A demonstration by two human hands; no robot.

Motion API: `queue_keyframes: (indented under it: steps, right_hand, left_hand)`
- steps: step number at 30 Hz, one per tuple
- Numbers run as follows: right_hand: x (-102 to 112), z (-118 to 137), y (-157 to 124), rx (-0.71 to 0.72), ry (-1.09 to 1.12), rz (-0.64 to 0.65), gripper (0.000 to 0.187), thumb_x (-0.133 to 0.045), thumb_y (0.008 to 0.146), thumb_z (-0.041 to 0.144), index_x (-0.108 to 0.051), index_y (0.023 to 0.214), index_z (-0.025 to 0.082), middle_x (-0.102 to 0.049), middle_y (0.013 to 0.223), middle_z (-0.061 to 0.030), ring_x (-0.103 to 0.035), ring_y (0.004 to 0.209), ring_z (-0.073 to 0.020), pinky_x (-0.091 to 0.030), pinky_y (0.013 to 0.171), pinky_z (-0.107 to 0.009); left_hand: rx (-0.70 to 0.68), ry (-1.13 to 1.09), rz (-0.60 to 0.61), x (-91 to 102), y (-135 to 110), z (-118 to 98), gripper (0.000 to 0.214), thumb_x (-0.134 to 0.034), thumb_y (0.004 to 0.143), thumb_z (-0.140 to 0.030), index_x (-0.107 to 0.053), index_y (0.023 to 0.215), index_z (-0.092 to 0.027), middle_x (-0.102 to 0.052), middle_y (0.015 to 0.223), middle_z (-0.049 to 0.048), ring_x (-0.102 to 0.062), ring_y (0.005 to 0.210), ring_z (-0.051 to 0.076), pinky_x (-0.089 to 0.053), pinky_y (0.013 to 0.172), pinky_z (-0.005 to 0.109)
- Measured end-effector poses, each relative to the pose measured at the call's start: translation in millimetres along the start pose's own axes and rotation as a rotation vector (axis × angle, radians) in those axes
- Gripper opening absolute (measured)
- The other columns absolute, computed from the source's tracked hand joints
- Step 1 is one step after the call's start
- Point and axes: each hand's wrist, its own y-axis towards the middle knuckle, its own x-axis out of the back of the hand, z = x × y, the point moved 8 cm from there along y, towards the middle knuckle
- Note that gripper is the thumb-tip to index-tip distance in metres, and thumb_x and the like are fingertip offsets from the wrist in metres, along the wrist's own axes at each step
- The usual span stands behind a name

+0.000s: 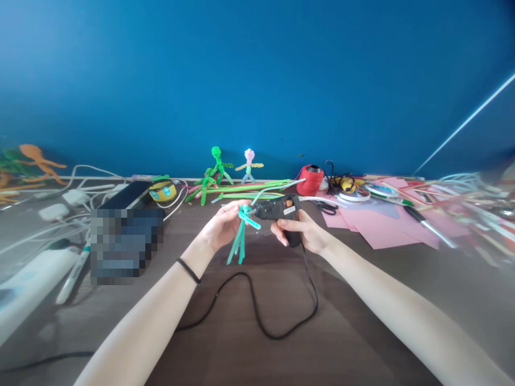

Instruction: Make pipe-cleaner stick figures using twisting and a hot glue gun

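Observation:
Between the fingers of my left hand is a teal pipe-cleaner figure, its long strands hanging down and one short piece sticking out to the right. My right hand is wrapped round the handle of a black hot glue gun. The gun's nozzle points left and meets the upper part of the figure; I cannot tell whether it touches. Both hands are held above the dark wooden table.
A black cord loops across the table from the gun. Behind stand a green pipe-cleaner figure, a pink-headed one and a red thread spool. Pink paper lies right; phones, a marker and white cables lie left.

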Motion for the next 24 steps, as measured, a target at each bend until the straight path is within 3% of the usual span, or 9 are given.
queue_keyframes:
  steps: [16, 24]
  right_hand:
    - [5.3, 1.5, -0.6, 0.026, -0.044, -0.064, 0.019, -0.062, 0.074, 0.029, -0.052, 0.074, 0.013, -0.048, 0.053, 0.0029, -0.039, 0.041, -0.0069, -0.026, 0.043, -0.025]
    - [5.8, 2.5, -0.9, 0.031, -0.04, -0.061, 0.017, -0.062, 0.074, 0.027, -0.051, 0.072, 0.013, -0.047, 0.052, 0.0034, -0.039, 0.042, -0.0067, -0.026, 0.043, -0.025]
  left_hand:
    - [-0.009, 0.008, -0.019, -2.0, -1.0, -2.5, 0.018, -0.073, 0.057, -0.024, -0.067, 0.072, -0.015, -0.062, 0.06, 0.0004, -0.055, 0.053, 0.011, -0.043, 0.057, 0.026]
    - [-0.014, 0.02, -0.013, -4.8, -1.3, -4.1, 0.025, -0.077, 0.049, -0.028, -0.069, 0.07, -0.017, -0.063, 0.06, -0.0002, -0.055, 0.052, 0.011, -0.044, 0.056, 0.026]
